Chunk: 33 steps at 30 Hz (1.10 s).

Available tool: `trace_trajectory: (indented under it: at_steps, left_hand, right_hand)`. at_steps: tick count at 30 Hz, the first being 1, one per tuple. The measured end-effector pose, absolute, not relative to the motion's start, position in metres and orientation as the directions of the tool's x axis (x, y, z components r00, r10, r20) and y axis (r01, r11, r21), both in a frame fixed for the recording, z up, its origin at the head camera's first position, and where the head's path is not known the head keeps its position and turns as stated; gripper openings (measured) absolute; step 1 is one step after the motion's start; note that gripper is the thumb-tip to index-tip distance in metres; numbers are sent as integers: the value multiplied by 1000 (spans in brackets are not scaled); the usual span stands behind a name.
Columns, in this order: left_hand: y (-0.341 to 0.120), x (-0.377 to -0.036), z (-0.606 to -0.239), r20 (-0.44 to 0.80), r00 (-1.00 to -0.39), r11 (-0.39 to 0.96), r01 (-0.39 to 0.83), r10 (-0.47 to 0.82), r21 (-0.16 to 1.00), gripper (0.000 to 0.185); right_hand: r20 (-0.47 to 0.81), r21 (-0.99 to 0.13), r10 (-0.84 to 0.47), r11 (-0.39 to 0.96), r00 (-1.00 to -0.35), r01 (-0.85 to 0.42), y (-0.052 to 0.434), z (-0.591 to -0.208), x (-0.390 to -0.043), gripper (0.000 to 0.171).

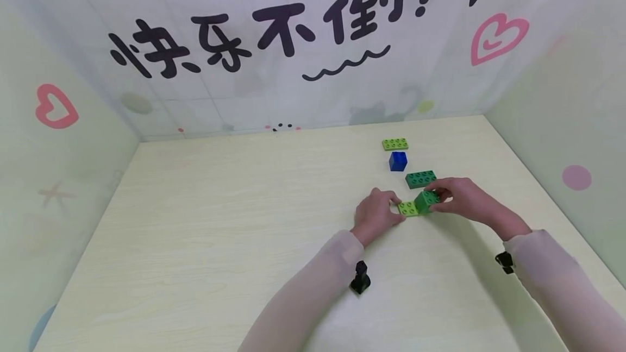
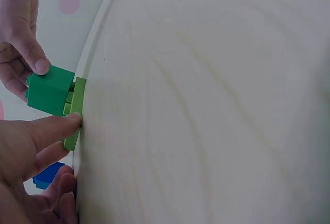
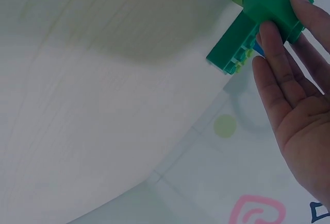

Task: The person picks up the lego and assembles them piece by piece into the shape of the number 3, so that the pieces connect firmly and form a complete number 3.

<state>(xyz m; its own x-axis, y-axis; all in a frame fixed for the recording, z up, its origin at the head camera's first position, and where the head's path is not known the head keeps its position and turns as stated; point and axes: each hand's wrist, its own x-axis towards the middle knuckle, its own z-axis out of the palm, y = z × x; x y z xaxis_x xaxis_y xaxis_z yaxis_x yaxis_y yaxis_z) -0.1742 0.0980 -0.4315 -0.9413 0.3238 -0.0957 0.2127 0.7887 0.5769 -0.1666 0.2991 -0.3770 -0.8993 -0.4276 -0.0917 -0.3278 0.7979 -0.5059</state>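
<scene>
A light green flat plate (image 1: 407, 209) lies on the pale wooden table (image 1: 220, 232). My left hand (image 1: 394, 205) holds its left end, and in the left wrist view a fingertip (image 2: 67, 122) presses on the plate (image 2: 76, 112). My right hand (image 1: 441, 200) pinches a small green brick (image 1: 425, 200) that sits tilted on the plate's right end. The left wrist view shows the brick (image 2: 49, 90) touching the plate's studs under the right thumb (image 2: 32, 54). In the right wrist view my fingers (image 3: 276, 49) wrap the same brick (image 3: 268, 0).
Just behind my hands lies a dark green brick (image 1: 420, 179), then a blue cube (image 1: 398, 161) and a second light green plate (image 1: 395, 144). Printed fabric walls (image 1: 293, 42) close in the table on three sides. A wrist camera mount (image 1: 360, 278) hangs under my left sleeve.
</scene>
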Motion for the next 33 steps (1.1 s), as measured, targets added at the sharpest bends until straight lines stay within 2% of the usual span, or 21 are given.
trace_trajectory:
  at_steps: [33]
  left_hand:
    - [98,-174,-431,-107,-941,796,206,320,569,34]
  right_hand:
    - [-94,-500,-424,803,-901,-325,296,-377,-171,37]
